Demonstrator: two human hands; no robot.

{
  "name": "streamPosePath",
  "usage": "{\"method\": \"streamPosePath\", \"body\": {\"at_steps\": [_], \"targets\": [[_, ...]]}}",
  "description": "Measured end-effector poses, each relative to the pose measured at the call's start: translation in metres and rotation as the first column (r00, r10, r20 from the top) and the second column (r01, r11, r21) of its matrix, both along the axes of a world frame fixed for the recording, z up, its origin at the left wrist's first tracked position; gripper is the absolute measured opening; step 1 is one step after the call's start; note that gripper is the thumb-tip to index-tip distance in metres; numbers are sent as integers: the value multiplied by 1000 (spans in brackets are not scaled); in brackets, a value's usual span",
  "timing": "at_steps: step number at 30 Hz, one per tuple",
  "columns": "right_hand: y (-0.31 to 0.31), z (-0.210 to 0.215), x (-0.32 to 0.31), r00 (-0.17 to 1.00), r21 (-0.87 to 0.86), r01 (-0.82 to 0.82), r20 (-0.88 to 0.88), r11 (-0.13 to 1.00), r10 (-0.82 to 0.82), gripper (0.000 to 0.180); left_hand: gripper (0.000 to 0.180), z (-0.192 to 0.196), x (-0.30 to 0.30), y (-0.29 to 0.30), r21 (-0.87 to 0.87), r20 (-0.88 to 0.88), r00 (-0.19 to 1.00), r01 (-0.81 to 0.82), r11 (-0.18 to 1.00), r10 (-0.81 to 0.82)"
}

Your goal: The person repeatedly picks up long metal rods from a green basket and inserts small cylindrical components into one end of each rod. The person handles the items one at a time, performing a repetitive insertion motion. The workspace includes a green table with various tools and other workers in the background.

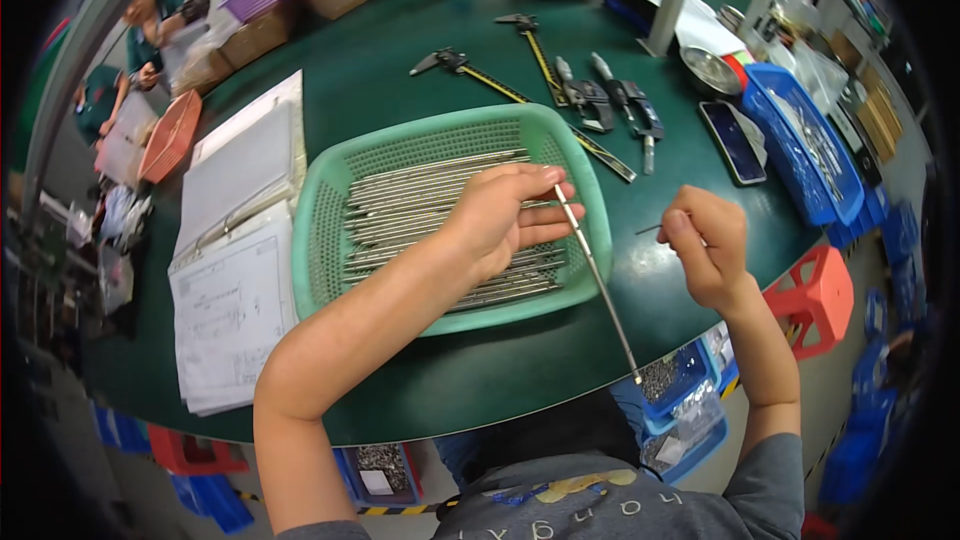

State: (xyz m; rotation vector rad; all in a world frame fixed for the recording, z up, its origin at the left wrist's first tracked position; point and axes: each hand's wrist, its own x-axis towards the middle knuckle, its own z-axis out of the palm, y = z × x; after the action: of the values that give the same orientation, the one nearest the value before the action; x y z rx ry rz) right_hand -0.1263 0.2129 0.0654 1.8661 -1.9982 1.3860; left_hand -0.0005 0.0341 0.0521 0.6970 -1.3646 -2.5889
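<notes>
My left hand (513, 212) reaches over a green plastic basket (313, 240) and pinches one slim metal rod (597, 275) near its upper end. The rod slants down to the right, past the basket's rim, with its lower tip beyond the table's front edge. Inside the basket lie many similar metal rods (420, 190), side by side in a layer. To the right of the basket, my right hand (708, 245) is closed around a thin dark pin-like tool (648, 230), whose tip points left toward the rod. The rest of that tool is hidden in the fist.
Behind the basket lie two calipers (545, 60) and two micrometers (630, 100). A phone (733, 143) and a blue tray (800, 140) are at the right. An open binder with drawings (235, 310) sits left. Below stand a red stool (815, 300) and blue bins (685, 380).
</notes>
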Motion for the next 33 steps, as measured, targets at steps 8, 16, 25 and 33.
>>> {"method": "streamPosePath", "body": {"at_steps": [8, 16, 25, 33], "targets": [[2, 47, 26, 268, -498, -760, 345, 417, 900, 31, 19, -13, 4, 0, -177, 181, 978, 139, 974, -107], [13, 42, 69, 33, -651, -744, 186, 148, 982, 28, 18, -8, -3, 8, -198, 132, 984, 142, 970, -118], [20, 32, 81, 71, -684, -706, 185, 180, 980, 24, 18, -12, 0, 2, -129, 128, 988, 100, 987, -84], [21, 30, 87, 101, -679, -704, 198, 211, 975, 21, 22, -10, 2, 1, -78, 126, 987, 108, 991, -98]]}}
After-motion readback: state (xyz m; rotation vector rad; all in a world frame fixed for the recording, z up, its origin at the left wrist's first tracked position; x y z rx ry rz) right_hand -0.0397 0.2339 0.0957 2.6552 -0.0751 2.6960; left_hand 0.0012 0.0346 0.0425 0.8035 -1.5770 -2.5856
